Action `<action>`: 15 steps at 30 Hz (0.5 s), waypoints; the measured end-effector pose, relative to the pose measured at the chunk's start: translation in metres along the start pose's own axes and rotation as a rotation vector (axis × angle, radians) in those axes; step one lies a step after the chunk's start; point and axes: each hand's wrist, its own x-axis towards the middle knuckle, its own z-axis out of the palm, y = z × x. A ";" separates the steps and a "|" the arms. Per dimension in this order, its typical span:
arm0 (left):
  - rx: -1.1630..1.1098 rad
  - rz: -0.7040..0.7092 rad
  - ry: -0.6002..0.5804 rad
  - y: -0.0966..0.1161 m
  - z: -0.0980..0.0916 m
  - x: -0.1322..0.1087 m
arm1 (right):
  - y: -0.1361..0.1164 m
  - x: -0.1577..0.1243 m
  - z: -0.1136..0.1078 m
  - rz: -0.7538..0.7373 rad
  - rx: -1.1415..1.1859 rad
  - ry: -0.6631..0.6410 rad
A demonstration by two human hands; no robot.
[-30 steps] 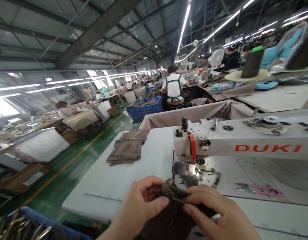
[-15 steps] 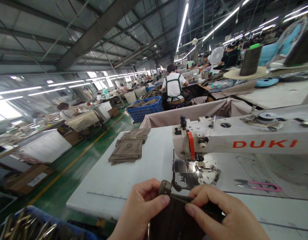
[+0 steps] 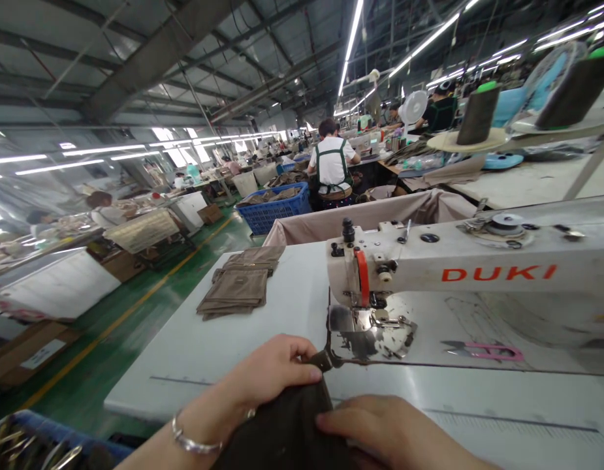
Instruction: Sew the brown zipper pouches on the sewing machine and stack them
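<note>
A dark brown fabric piece [image 3: 286,421] hangs over the table's front edge, between my two hands. My left hand [image 3: 275,365] pinches its upper end, where a small folded tab [image 3: 322,360] sticks out. On the fabric's right side, my right hand [image 3: 380,421] grips the edge; some of its fingers are hidden and slightly blurred. Just beyond the tab stands a white sewing machine [image 3: 497,273], its presser foot and metal plate facing my hands. Pink-handled thread snips [image 3: 488,351] lie on the machine bed to the right.
A stack of brown fabric pieces [image 3: 236,290] lies on the white table [image 3: 184,365], left of the machine. At the lower left is a blue crate [image 3: 93,444] with metal-fitted pieces. Farther off, a person [image 3: 332,163] in white sits beside another blue basket [image 3: 277,210].
The fabric has been lowered and turned, its tab now tipped toward the machine. My right hand has moved down and left along the fabric. The view has shifted slightly to the right.
</note>
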 end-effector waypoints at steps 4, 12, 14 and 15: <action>0.326 0.089 0.267 -0.007 0.011 0.064 | 0.039 0.013 0.010 0.068 -0.583 0.093; 0.511 0.302 0.492 -0.004 0.036 0.135 | 0.080 0.015 -0.031 0.118 -0.738 0.109; 0.522 0.361 0.470 -0.008 0.042 0.124 | 0.082 0.006 -0.031 0.091 -0.739 0.118; 0.525 0.394 0.455 -0.011 0.044 0.117 | 0.083 0.002 -0.029 0.078 -0.737 0.127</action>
